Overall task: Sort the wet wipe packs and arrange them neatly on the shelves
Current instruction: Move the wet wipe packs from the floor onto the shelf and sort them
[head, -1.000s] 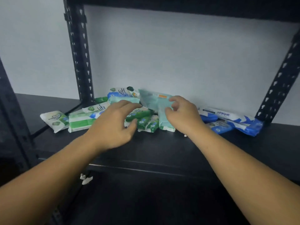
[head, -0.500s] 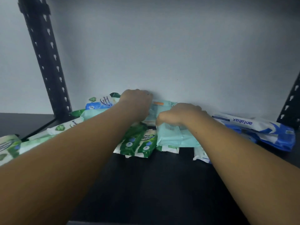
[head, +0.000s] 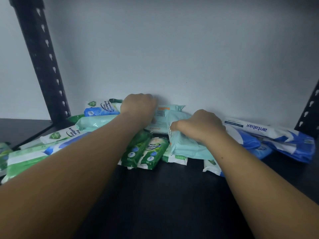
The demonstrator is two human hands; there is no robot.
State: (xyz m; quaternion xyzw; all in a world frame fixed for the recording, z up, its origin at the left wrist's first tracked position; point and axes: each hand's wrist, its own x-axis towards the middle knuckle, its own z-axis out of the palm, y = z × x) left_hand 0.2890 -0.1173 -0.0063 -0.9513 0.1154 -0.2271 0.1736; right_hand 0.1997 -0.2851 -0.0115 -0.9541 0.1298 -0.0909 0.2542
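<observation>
Now, right hand [head: 198, 125]: thumb and curled fingers clamp the far edge of the near mint pack [head: 188, 149].
Near mint pack: pale mint, plain, softly crinkled; middle of the shelf [head: 172, 195], lying over small green pine packs [head: 146, 150].
Left hand [head: 138, 107]: knuckles bent over far mint pack [head: 165, 114] against the wall; fingertips hidden, hold cannot be told.
Right side: blue-and-white antabax pack [head: 276, 135].
</observation>
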